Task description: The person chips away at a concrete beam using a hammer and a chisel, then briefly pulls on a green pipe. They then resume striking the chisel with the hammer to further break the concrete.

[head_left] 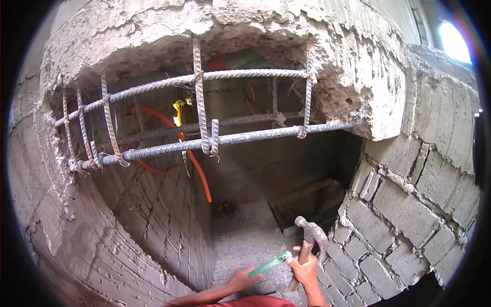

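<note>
My right hand (306, 270) is closed around the wooden handle of a claw hammer (310, 236), its worn metal head pointing up. A slim green bar-shaped tool (269, 265) with a pale end is in my left hand (243, 281), fingers wrapped round its lower end. The tool slants up to the right, and its pale end meets the thumb of my right hand. Both hands are low in the view, close in front of my red clothing (250, 302).
Across the broken concrete beam (358, 61) run exposed ribbed steel bars (169, 148) with upright ties. An orange conduit (199, 176) and a yellow piece (178, 112) hang behind them. Block wall (404, 204) stands at right, a rough plastered wall (128, 250) at left. Dusty floor (243, 225) lies below.
</note>
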{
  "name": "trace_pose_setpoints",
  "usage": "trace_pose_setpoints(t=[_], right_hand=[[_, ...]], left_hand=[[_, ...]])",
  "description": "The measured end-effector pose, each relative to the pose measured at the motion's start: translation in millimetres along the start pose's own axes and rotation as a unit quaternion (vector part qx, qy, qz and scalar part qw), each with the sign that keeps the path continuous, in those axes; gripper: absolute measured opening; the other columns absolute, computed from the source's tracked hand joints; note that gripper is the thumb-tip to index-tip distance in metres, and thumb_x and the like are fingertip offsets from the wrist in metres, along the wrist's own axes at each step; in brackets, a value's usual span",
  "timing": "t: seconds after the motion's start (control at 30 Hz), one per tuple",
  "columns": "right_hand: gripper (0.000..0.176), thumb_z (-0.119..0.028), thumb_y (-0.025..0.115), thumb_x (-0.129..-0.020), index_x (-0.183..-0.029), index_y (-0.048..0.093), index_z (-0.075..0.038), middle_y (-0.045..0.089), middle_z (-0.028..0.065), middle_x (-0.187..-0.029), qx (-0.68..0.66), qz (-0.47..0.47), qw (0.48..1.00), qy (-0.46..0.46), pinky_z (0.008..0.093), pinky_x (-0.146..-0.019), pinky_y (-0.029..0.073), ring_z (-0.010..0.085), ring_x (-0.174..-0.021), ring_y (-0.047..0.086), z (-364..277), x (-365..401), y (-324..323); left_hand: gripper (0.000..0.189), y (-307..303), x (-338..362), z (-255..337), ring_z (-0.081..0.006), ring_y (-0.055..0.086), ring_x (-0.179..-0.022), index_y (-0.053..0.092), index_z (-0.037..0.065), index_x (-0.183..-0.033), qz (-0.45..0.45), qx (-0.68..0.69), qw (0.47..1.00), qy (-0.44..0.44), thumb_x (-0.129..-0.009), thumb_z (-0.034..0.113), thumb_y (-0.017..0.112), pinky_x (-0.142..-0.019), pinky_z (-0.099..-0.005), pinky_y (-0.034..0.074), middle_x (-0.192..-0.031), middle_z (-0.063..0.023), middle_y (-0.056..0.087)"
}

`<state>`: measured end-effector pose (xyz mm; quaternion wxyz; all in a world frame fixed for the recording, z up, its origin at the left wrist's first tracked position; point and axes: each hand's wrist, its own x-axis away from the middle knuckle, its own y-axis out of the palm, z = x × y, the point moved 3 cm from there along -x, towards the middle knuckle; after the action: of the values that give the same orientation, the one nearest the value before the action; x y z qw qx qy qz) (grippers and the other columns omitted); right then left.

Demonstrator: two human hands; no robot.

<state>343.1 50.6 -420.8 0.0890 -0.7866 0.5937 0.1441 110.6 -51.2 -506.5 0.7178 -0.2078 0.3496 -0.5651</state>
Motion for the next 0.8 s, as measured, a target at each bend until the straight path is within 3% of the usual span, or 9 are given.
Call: trace_pose_setpoints(t=[0.07, 0.13, 0.23, 0.33, 0.4, 0.6, 0.67, 0.73, 0.8], right_hand=[[0.053, -0.027, 0.081, -0.085, -0.122, 0.059, 0.004, 0.061, -0.0008, -0.070, 0.072, -0.018, 0.997, 0.003, 0.0240, -0.054, 0.045, 0.0065, -0.058, 0.054, 8.2, 5.9, -5.5], [0.053, -0.027, 0.081, -0.085, -0.123, 0.059, 0.004, 0.061, -0.0004, -0.070, -0.048, -0.027, 0.994, 0.093, 0.0238, -0.053, 0.045, 0.0068, -0.057, 0.054, 10.2, 18.8, -12.1], [0.049, -0.037, 0.077, -0.087, -0.114, 0.063, 0.001, 0.058, -0.0010, -0.074, -0.069, 0.016, 0.997, 0.030, 0.0253, -0.049, 0.042, 0.0077, -0.053, 0.052, -4.7, 30.0, -17.1], [0.035, -0.017, 0.073, -0.087, -0.114, 0.062, 0.002, 0.059, -0.0001, -0.069, 0.007, 0.093, 0.995, 0.044, 0.0259, -0.048, 0.043, 0.0084, -0.052, 0.053, 1.6, 26.9, -26.2], [0.031, -0.020, 0.073, -0.090, -0.110, 0.063, 0.001, 0.058, -0.0007, -0.068, -0.026, 0.099, 0.993, 0.055, 0.0260, -0.046, 0.041, 0.0081, -0.049, 0.051, -8.2, 22.3, -32.6], [0.041, -0.033, 0.075, -0.092, -0.108, 0.064, 0.003, 0.058, -0.0006, -0.067, 0.050, 0.110, 0.986, -0.115, 0.0275, -0.050, 0.042, 0.0101, -0.054, 0.053, -54.4, -10.0, -40.5], [0.036, -0.026, 0.075, -0.091, -0.109, 0.065, 0.003, 0.061, -0.0002, -0.071, 0.188, 0.098, 0.946, -0.247, 0.0300, -0.055, 0.045, 0.0133, -0.058, 0.055, -83.7, -30.6, -42.7], [0.035, -0.019, 0.073, -0.088, -0.114, 0.063, 0.002, 0.064, 0.0014, -0.078, 0.279, 0.074, 0.894, -0.342, 0.0329, -0.058, 0.047, 0.0163, -0.062, 0.057, -114.9, -48.0, -39.9], [0.071, -0.054, 0.075, -0.087, -0.126, 0.058, 0.003, 0.055, 0.0000, -0.067, 0.034, 0.124, 0.947, -0.294, 0.0230, -0.050, 0.039, 0.0086, -0.055, 0.051, -126.6, -59.8, -23.1]], left_hand=[[0.039, -3.9, -4.3, 12.0, -0.0442, 0.066, -0.072, 0.063, 0.013, -0.098, -0.008, 0.010, 1.000, 0.004, -0.091, 0.051, 0.068, -0.061, -0.0531, 0.051, -0.071, -0.0193, 0.065], [0.040, -2.8, -12.3, 27.7, -0.0451, 0.065, -0.072, 0.062, 0.014, -0.101, -0.055, 0.009, 0.998, 0.034, -0.092, 0.053, 0.065, -0.061, -0.0536, 0.051, -0.071, -0.0196, 0.064], [0.042, 21.8, -18.4, 10.4, -0.0462, 0.065, -0.071, 0.062, 0.014, -0.098, -0.054, -0.085, 0.985, 0.140, -0.092, 0.055, 0.063, -0.061, -0.0539, 0.051, -0.070, -0.0190, 0.064], [0.043, 7.2, -29.4, 48.3, -0.0459, 0.065, -0.069, 0.061, 0.012, -0.096, -0.108, -0.028, 0.993, 0.035, -0.092, 0.055, 0.063, -0.060, -0.0533, 0.052, -0.069, -0.0180, 0.065], [0.043, 6.3, -33.1, 60.6, -0.0455, 0.065, -0.068, 0.060, 0.011, -0.095, -0.071, -0.048, 0.993, 0.082, -0.092, 0.055, 0.064, -0.060, -0.0535, 0.052, -0.069, -0.0178, 0.065], [0.044, -13.7, -59.8, 91.1, -0.0451, 0.065, -0.069, 0.060, 0.010, -0.105, -0.039, 0.015, 0.986, 0.163, -0.095, 0.052, 0.062, -0.063, -0.0540, 0.051, -0.070, -0.0191, 0.065], [0.043, -31.1, -69.7, 113.0, -0.0411, 0.066, -0.073, 0.059, 0.004, -0.116, -0.128, 0.122, 0.971, 0.162, -0.098, 0.043, 0.062, -0.065, -0.0482, 0.052, -0.082, -0.0182, 0.064], [0.045, -43.5, -85.2, 125.0, -0.0398, 0.067, -0.074, 0.056, 0.002, -0.119, -0.092, 0.140, 0.969, 0.183, -0.098, 0.042, 0.061, -0.066, -0.0466, 0.052, -0.082, -0.0198, 0.064], [0.046, -58.5, -101.4, 136.1, -0.0366, 0.069, -0.076, 0.054, 0.000, -0.120, 0.004, 0.140, 0.964, 0.226, -0.099, 0.041, 0.062, -0.069, -0.0429, 0.053, -0.082, -0.0212, 0.065]])
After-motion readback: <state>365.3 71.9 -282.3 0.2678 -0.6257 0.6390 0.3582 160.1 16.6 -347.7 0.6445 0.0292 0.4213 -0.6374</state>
